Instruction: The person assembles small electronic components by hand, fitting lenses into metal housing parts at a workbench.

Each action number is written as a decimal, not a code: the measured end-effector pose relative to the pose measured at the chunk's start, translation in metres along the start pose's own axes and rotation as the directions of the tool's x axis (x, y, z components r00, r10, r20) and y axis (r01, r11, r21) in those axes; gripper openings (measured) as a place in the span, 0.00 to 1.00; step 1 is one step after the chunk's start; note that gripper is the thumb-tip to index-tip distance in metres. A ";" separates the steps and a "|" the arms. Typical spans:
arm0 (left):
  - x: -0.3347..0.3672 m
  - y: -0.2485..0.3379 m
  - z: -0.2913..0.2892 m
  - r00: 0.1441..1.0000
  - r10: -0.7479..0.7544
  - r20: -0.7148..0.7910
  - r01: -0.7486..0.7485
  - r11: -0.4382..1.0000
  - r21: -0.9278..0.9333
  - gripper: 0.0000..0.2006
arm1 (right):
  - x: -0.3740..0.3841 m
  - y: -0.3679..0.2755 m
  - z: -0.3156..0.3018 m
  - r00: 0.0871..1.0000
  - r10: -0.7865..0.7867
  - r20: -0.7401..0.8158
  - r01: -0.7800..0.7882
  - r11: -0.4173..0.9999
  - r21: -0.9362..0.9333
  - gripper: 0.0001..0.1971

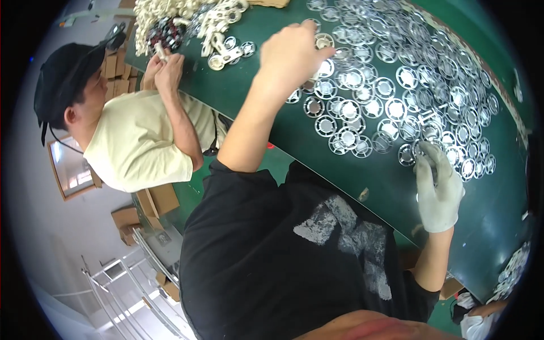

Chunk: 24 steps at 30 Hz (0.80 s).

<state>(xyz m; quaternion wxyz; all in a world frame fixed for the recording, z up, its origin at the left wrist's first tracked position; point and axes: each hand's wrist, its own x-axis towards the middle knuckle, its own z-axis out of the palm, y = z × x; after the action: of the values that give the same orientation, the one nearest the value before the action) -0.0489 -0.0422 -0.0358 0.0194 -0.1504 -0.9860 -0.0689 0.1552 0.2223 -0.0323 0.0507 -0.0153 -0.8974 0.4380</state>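
Left hand (pixel 292 50) and gloved right hand (pixel 437 192) are half-curling over discs (pixel 396 109), grip unclear, while plenty are lying loose on worktop (pixel 391 184), seemingly left to do

Dozens of slvr discs (pixel 407 77), 1 grn tbl (pixel 385 184), 1 blk cap (pixel 67 79)

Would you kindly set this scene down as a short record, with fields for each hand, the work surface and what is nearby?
Left hand: bare, by the discs; grip unclear
Right hand: in a white glove, fingers at the discs; grip unclear
Layout: many round, shiny discs, spread and overlapping
Surface: green table
Nearby: heaped cream parts; co-worker in black cap, holding a pale piece
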 end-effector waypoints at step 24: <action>-0.068 -0.154 0.010 0.916 -0.228 -0.331 0.242 0.970 0.002 0.14 | 0.003 0.001 -0.008 0.982 0.054 0.179 -0.081 0.986 0.149 0.08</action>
<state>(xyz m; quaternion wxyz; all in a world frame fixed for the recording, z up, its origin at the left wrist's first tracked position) -0.0302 -0.2060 -0.0693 0.1782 -0.0167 -0.9811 -0.0737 0.1534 0.2288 -0.0279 -0.0420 -0.0032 -0.8605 0.5077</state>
